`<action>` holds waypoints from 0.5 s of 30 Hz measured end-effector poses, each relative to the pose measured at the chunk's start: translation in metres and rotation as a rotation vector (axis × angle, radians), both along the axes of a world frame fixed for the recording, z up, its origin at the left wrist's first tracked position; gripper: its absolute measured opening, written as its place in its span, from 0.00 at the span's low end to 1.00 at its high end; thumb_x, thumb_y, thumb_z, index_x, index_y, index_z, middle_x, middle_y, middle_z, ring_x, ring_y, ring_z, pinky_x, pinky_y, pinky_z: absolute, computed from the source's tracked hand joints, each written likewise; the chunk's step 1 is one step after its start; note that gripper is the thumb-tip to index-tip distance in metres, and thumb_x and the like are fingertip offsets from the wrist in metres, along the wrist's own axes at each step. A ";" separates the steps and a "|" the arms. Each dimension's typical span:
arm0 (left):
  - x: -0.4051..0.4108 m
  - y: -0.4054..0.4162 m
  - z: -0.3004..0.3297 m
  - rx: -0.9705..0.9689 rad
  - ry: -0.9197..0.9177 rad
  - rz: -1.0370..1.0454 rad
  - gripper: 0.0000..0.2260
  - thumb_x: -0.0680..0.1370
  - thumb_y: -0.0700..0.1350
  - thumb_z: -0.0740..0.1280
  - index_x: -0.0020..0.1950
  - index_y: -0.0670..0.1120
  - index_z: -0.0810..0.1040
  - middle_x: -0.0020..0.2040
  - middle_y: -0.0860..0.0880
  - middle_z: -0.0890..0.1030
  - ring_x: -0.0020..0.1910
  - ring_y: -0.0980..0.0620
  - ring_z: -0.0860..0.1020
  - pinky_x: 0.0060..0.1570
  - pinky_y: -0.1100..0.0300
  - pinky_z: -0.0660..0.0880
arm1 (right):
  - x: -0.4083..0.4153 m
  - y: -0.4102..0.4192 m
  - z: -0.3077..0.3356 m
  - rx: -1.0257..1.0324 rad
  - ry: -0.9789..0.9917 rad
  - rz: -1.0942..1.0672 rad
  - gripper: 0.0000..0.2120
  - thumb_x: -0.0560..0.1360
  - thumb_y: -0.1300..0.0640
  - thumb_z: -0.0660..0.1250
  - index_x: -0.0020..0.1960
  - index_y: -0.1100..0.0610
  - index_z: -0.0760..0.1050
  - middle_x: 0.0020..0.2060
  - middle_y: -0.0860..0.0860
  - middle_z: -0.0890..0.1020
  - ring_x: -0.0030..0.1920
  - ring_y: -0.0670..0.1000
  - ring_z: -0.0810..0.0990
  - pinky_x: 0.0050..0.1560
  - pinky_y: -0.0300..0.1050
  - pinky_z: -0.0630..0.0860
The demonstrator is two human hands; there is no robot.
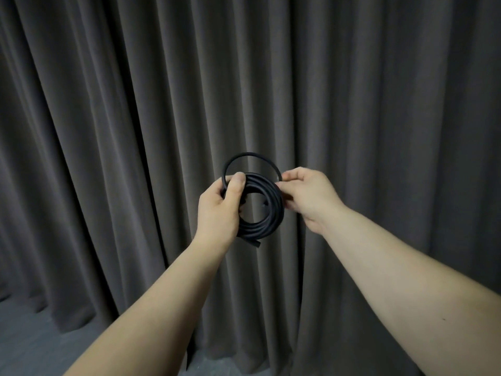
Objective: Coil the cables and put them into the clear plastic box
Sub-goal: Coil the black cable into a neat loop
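Two bare arms reach out in open air before a pleated grey curtain (pixel 108 131), grey floor (pixel 32 335) showing at lower left. Left hand (pixel 219 204) grips the left side of a coiled black cable (pixel 267 213), thumb over the strands. Right hand (pixel 306 194) pinches the coil's right edge, where one loose loop (pixel 250 156) rises above the bundle.

One black cable (pixel 260 213), wound in a ring of many loops, with one loose loop on top. Two hands: a left hand (pixel 219 207) and a right hand (pixel 309 196). One grey curtain (pixel 108 131) and one floor (pixel 32 335).
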State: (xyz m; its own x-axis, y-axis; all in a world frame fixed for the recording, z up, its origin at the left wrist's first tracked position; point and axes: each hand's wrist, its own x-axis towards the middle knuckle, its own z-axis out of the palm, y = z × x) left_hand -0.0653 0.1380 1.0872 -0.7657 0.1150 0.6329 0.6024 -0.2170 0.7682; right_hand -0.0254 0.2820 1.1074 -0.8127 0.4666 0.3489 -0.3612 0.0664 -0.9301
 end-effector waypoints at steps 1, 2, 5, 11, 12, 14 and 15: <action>0.000 0.001 -0.001 0.002 -0.001 -0.007 0.14 0.81 0.51 0.64 0.36 0.52 0.77 0.30 0.52 0.74 0.32 0.52 0.71 0.37 0.55 0.69 | 0.002 -0.002 0.000 -0.027 -0.018 0.067 0.09 0.76 0.68 0.65 0.42 0.56 0.73 0.33 0.52 0.79 0.31 0.47 0.76 0.32 0.40 0.75; -0.001 0.001 -0.002 0.003 -0.001 -0.010 0.13 0.81 0.51 0.64 0.36 0.52 0.77 0.30 0.53 0.75 0.32 0.53 0.71 0.37 0.55 0.69 | 0.003 -0.002 -0.001 -0.045 -0.042 0.121 0.07 0.77 0.67 0.64 0.43 0.56 0.74 0.33 0.51 0.79 0.31 0.46 0.76 0.32 0.39 0.74; -0.002 0.002 -0.002 -0.011 0.016 -0.001 0.11 0.81 0.50 0.64 0.38 0.52 0.77 0.29 0.57 0.76 0.32 0.55 0.73 0.38 0.58 0.70 | 0.005 -0.001 -0.004 -0.111 -0.081 0.213 0.05 0.78 0.64 0.63 0.48 0.57 0.76 0.33 0.51 0.79 0.31 0.47 0.77 0.32 0.39 0.73; -0.008 0.003 -0.003 -0.009 0.044 0.025 0.09 0.81 0.49 0.64 0.42 0.50 0.78 0.29 0.59 0.78 0.31 0.61 0.74 0.40 0.63 0.71 | 0.010 -0.001 -0.001 -0.139 -0.140 0.426 0.20 0.79 0.47 0.57 0.60 0.60 0.77 0.49 0.59 0.77 0.44 0.56 0.71 0.43 0.48 0.68; -0.009 0.003 -0.004 -0.011 0.044 0.027 0.09 0.81 0.49 0.64 0.42 0.50 0.78 0.29 0.59 0.78 0.32 0.60 0.74 0.40 0.62 0.71 | 0.011 -0.001 -0.001 -0.082 -0.158 0.448 0.23 0.78 0.43 0.57 0.59 0.58 0.78 0.48 0.58 0.77 0.44 0.55 0.71 0.45 0.49 0.68; -0.011 0.003 -0.005 -0.010 0.042 0.034 0.08 0.80 0.49 0.64 0.43 0.50 0.79 0.30 0.59 0.78 0.32 0.60 0.75 0.40 0.61 0.71 | 0.014 -0.003 -0.002 0.025 -0.167 0.466 0.23 0.74 0.37 0.61 0.55 0.54 0.81 0.46 0.56 0.77 0.45 0.55 0.71 0.49 0.50 0.69; -0.011 0.003 -0.005 -0.004 0.041 0.038 0.07 0.80 0.49 0.65 0.44 0.49 0.79 0.32 0.58 0.78 0.33 0.59 0.75 0.41 0.61 0.71 | 0.016 -0.004 -0.002 0.048 -0.156 0.469 0.21 0.72 0.37 0.64 0.51 0.53 0.82 0.45 0.55 0.78 0.46 0.55 0.72 0.52 0.51 0.70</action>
